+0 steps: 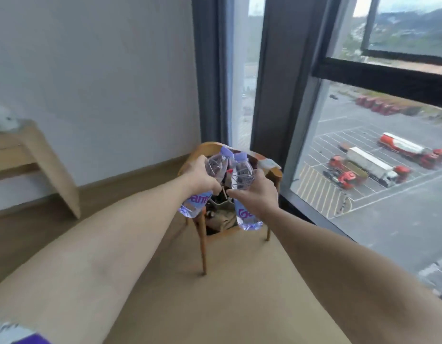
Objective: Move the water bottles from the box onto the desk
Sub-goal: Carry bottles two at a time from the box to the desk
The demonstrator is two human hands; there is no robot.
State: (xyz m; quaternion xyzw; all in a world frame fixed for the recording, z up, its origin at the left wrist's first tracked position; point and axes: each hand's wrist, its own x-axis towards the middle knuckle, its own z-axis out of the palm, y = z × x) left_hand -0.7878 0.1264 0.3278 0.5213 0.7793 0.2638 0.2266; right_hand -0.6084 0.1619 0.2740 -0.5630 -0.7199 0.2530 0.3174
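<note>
Both forearms are bare from elbow to wrist, with no watch, ring or band on the left hand (201,176) or right hand (258,193). At the frame's lower left, a purple-and-white sleeve (15,333) edge shows, blurred.

Both arms out fwd; left hand (202,173) & right hand (258,192) each w/ curled grip.

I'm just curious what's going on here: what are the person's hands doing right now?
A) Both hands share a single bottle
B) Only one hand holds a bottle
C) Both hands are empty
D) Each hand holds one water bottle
D: the left hand grips one water bottle and the right hand grips a second water bottle, both lifted in the air in front of the wooden chair.
</note>
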